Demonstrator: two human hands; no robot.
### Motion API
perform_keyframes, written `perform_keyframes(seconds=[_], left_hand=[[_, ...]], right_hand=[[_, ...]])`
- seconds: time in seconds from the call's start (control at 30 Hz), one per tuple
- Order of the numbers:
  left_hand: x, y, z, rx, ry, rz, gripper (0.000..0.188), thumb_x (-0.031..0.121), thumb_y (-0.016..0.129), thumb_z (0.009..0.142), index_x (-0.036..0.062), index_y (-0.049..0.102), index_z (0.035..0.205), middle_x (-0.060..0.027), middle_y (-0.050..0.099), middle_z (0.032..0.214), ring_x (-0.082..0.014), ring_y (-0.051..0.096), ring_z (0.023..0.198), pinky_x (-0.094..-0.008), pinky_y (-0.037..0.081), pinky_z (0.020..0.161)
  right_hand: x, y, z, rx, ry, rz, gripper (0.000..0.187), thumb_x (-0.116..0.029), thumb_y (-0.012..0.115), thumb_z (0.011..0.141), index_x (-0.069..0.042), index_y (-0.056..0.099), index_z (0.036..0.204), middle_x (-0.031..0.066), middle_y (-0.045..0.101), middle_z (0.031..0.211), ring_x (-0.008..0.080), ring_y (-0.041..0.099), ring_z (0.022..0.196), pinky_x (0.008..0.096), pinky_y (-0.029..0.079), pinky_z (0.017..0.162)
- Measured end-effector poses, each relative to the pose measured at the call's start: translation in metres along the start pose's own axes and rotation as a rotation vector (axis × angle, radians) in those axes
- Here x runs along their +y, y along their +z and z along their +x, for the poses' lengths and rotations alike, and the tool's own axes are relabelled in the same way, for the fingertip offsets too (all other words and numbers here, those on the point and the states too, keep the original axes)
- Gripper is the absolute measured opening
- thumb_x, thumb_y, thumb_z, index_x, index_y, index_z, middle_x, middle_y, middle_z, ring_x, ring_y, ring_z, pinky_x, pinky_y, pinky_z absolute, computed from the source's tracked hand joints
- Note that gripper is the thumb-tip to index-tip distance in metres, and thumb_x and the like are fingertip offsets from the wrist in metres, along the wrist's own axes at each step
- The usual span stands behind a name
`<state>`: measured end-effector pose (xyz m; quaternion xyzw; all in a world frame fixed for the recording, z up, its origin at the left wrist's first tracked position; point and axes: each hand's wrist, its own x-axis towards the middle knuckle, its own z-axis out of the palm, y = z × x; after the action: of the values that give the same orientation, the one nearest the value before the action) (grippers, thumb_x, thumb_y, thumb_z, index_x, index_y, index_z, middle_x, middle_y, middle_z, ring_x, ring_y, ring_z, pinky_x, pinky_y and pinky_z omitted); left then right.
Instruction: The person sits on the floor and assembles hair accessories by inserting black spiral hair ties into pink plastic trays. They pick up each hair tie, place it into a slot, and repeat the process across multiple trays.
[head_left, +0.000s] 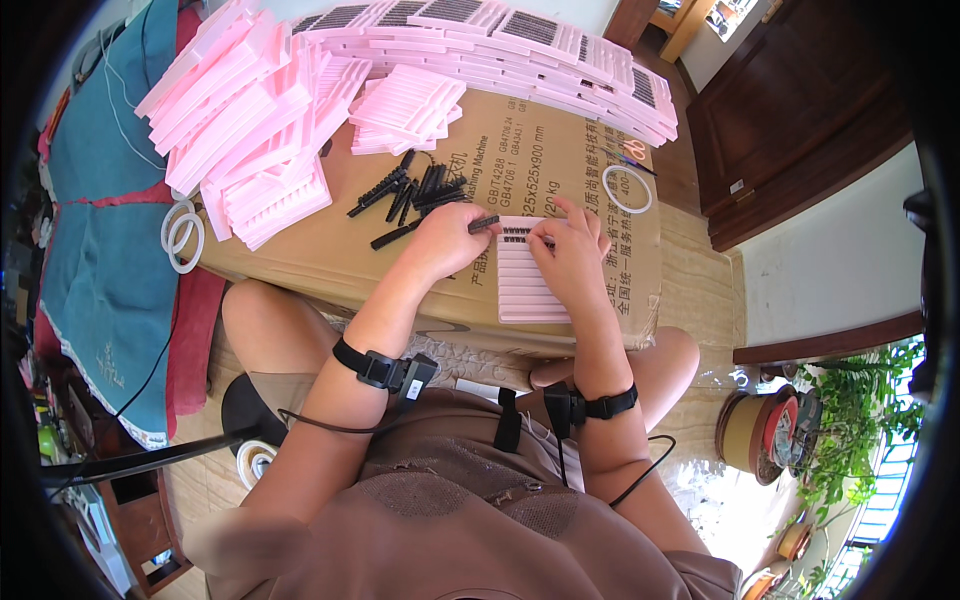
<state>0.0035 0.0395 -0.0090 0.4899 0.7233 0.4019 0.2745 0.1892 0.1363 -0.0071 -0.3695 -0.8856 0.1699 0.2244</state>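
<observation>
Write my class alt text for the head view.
A left hand holds a short black strip by a pale pink, ridged rectangular tray, the right hand over its far end. Loose black strips and stacked pink trays share a brown cardboard box.

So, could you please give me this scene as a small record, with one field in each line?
Left hand: pinches a short black strip
Right hand: fingertips at the upper rows of a ridged pink tray; whether they grip anything is unclear
Tray contents: dark pieces in upper rows; lower rows bare
Work surface: cardboard box
Left of tray: loose black strips
Far side: stacked pink trays, some holding dark pieces
</observation>
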Motion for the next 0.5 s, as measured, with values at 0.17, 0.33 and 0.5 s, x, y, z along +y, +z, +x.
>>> perform_keyframes(seconds=[0.17, 0.33, 0.5], left_hand=[[0.004, 0.000, 0.001, -0.003, -0.026, 0.034, 0.022, 0.017, 0.079, 0.081, 0.0010, 0.076, 0.096, -0.0143, 0.075, 0.090, -0.0228, 0.072, 0.082, -0.0342, 0.055, 0.078], [0.011, 0.005, 0.007, 0.085, 0.074, 0.253, 0.025, 0.026, 0.082, 0.075, 0.0039, 0.077, 0.087, -0.0172, 0.073, 0.086, -0.0318, 0.071, 0.080, -0.0400, 0.055, 0.073], [0.017, 0.006, 0.013, 0.060, 0.076, 0.398, 0.025, 0.029, 0.083, 0.074, 0.0060, 0.077, 0.084, -0.0177, 0.071, 0.083, -0.0352, 0.069, 0.079, -0.0443, 0.054, 0.071]], right_hand=[[0.001, 0.001, 0.001, -0.009, 0.012, -0.005, 0.011, -0.024, 0.071, 0.089, -0.015, 0.077, 0.093, 0.0100, 0.053, 0.148, 0.0388, 0.039, 0.140, 0.0608, 0.028, 0.109], [0.002, 0.003, 0.001, 0.004, 0.018, 0.006, 0.010, -0.024, 0.073, 0.087, -0.015, 0.077, 0.092, 0.0095, 0.055, 0.145, 0.0364, 0.040, 0.139, 0.0586, 0.025, 0.109], [0.003, -0.004, 0.000, -0.032, 0.024, 0.034, 0.013, -0.027, 0.078, 0.085, -0.015, 0.078, 0.089, 0.0121, 0.054, 0.147, 0.0375, 0.039, 0.140, 0.0578, 0.024, 0.111]])
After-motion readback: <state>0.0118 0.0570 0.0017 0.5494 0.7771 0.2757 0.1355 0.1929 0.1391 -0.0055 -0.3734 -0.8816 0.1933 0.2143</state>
